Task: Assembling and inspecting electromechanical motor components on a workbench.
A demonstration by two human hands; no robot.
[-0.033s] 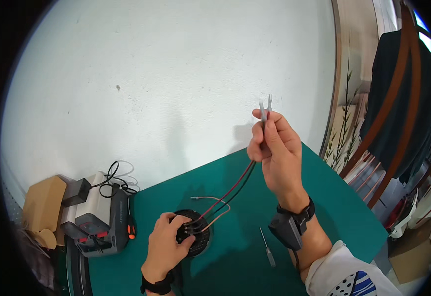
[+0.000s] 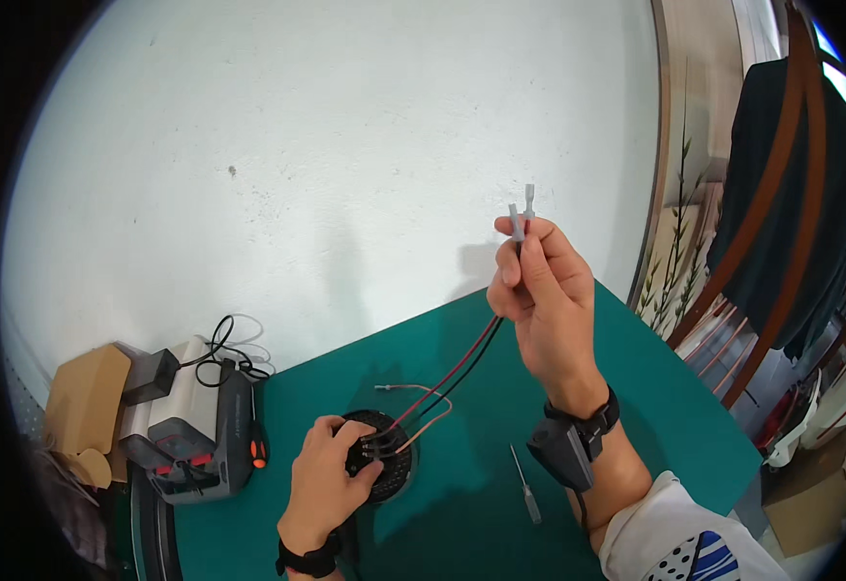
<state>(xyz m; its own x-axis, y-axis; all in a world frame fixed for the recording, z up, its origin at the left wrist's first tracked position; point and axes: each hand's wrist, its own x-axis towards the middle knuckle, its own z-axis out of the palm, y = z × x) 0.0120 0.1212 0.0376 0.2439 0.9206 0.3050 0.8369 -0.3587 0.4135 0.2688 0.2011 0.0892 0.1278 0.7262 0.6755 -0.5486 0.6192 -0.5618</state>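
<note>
My right hand point(image 2: 549, 290) is raised in front of the wall, its thumb and fingers pinching a red wire point(image 2: 461, 360) and a black wire point(image 2: 474, 370). Their pale sleeved terminals point(image 2: 529, 200) poke up past the fingertips. Both wires run down to a round black housing point(image 2: 399, 472) with a perforated surface, lying on the table. My left hand point(image 2: 326, 481) grips that housing from the left, covering part of it. An orange wire point(image 2: 438, 418) also comes out there; it loops back and ends in a loose terminal on the far side.
A small screwdriver point(image 2: 526, 486) rests on the green tabletop point(image 2: 655, 436) right of the housing. At left stand a grey-and-black machine point(image 2: 190, 426), an orange-handled tool point(image 2: 259, 450), a black adapter point(image 2: 152, 376) and a cardboard box point(image 2: 84, 397). The white wall point(image 2: 345, 174) rises behind.
The black wire's terminal sits slightly lower between my right fingers. My left hand and the housing have not moved.
</note>
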